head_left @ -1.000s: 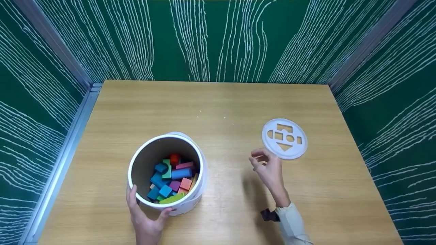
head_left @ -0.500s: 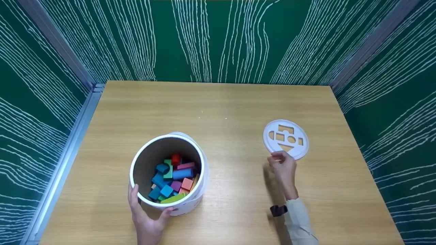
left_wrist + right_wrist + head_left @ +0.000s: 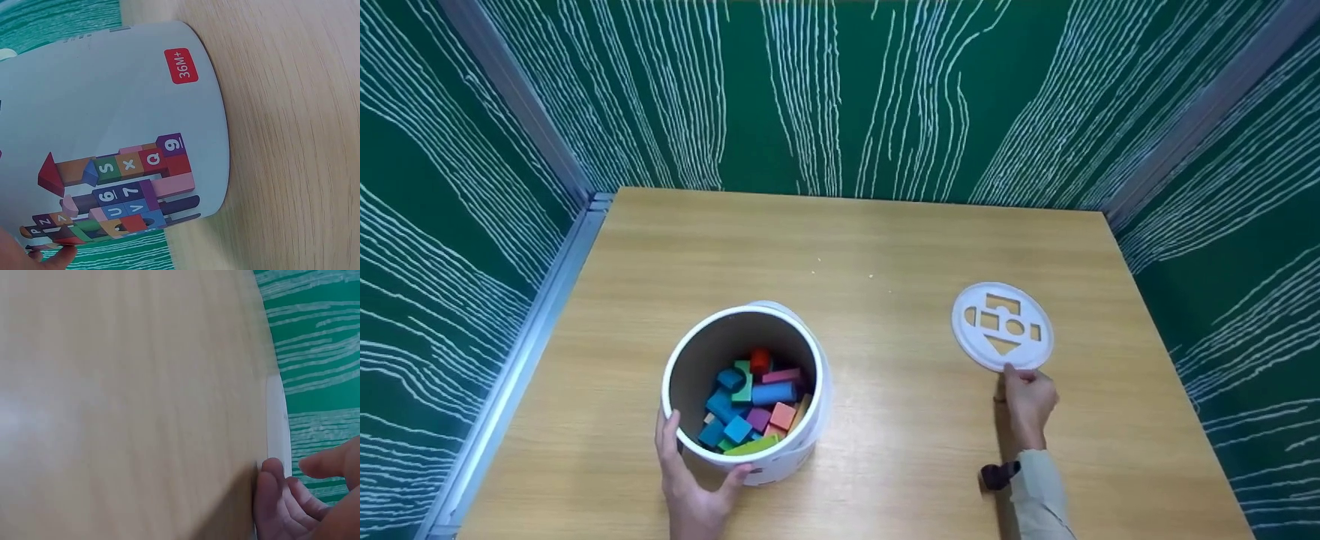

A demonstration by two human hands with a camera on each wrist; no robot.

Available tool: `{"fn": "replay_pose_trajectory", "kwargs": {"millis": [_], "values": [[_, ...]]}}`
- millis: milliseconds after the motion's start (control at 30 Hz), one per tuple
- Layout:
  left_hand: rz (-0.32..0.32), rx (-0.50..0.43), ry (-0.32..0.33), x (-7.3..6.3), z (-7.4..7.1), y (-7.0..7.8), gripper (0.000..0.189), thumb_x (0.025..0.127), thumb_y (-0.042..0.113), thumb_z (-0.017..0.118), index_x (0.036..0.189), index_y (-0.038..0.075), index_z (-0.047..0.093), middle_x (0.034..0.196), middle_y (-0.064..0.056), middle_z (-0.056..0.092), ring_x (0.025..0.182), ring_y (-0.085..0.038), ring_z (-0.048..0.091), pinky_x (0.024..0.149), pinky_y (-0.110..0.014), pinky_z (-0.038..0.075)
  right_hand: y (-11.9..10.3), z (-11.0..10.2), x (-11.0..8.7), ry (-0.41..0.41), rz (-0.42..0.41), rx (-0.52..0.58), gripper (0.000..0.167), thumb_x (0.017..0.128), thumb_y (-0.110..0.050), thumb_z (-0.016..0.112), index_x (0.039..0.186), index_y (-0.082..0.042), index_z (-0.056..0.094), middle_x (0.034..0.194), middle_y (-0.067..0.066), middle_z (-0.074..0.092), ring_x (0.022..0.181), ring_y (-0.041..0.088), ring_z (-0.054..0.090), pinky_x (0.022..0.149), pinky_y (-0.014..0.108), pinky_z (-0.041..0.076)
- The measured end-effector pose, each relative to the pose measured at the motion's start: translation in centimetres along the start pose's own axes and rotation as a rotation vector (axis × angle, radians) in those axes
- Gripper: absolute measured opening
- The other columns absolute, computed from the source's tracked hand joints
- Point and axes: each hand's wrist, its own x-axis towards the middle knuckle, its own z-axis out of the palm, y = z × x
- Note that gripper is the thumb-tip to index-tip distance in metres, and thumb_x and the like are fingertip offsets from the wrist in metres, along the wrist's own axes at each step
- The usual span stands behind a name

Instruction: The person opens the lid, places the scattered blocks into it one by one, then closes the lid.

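A white round bucket (image 3: pixel 823 375), tilted so that its mouth faces the head camera, holds several coloured toy blocks (image 3: pixel 757 409). My left hand (image 3: pixel 697 487) holds its near side, with fingers spread round the left wall and the thumb at the front. In the left wrist view the bucket's printed side (image 3: pixel 112 101) fills much of the frame, with fingertips (image 3: pixel 62 256) at the lower left. Flat on the table lies a white lid (image 3: pixel 971 349) with shaped holes. My right hand (image 3: pixel 1030 405) touches its near edge; in the right wrist view one digit stands apart from the other fingers (image 3: pixel 270 481).
The wooden table (image 3: pixel 885 465) carries a few tiny white specks beyond the bucket. Green panels (image 3: pixel 855 97) with white wavy lines enclose its back and sides. A metal rail (image 3: pixel 510 360) runs along the left edge.
My right hand has moved right to the lid's near edge. The left hand keeps its hold on the bucket. The head view has shifted slightly, so the scene sits lower and further right.
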Motion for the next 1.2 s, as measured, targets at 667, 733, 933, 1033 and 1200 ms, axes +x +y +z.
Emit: {"fn": "replay_pose_trajectory", "kwargs": {"millis": [667,733,933,1033,1200], "values": [[0.026,-0.007,0.004,-0.2,0.1,-0.3,0.099,0.072,0.017,0.081,0.149,0.017,0.018,0.154,-0.016,0.016,0.134,-0.039,0.023,0.103,-0.064,0.029,0.7,-0.8,1.2,-0.066,0.128,0.242,0.025,0.088,-0.012,0.054,0.079,0.011,0.062,0.055,0.011,0.063,0.044,0.020,0.062,0.043,0.034,0.055],[0.023,-0.004,0.002,-0.2,0.2,-0.3,0.100,0.072,0.017,0.081,0.149,0.017,0.018,0.154,-0.016,0.016,0.134,-0.039,0.023,0.103,-0.064,0.029,0.7,-0.9,1.3,-0.059,0.135,0.228,0.026,0.087,-0.013,0.056,0.079,0.012,0.062,0.055,0.012,0.063,0.044,0.021,0.062,0.043,0.035,0.055],[0.002,-0.003,-0.004,-0.1,0.1,-0.1,0.099,0.073,0.017,0.081,0.149,0.018,0.018,0.154,-0.015,0.015,0.134,-0.039,0.023,0.103,-0.064,0.029,0.2,-1.1,1.4,-0.021,0.149,0.181,0.023,0.087,-0.016,0.055,0.079,0.005,0.057,0.054,0.011,0.063,0.043,0.021,0.062,0.042,0.033,0.055],[-0.004,-0.003,-0.006,-0.1,0.1,-0.1,0.099,0.073,0.017,0.081,0.149,0.017,0.018,0.154,-0.015,0.015,0.134,-0.038,0.022,0.103,-0.064,0.028,-0.3,-1.3,1.1,-0.010,0.142,0.212,0.022,0.089,-0.018,0.055,0.081,0.002,0.055,0.058,0.012,0.065,0.048,0.022,0.064,0.044,0.034,0.055],[0.003,-0.002,0.000,-0.2,0.1,-0.2,0.098,0.072,0.016,0.081,0.148,0.015,0.019,0.154,-0.015,0.015,0.134,-0.039,0.022,0.103,-0.065,0.028,-1.6,-1.9,0.4,-0.004,0.153,0.420,0.015,0.087,-0.012,0.063,0.091,-0.003,0.051,0.070,0.006,0.066,0.057,0.021,0.066,0.049,0.031,0.057]]}}
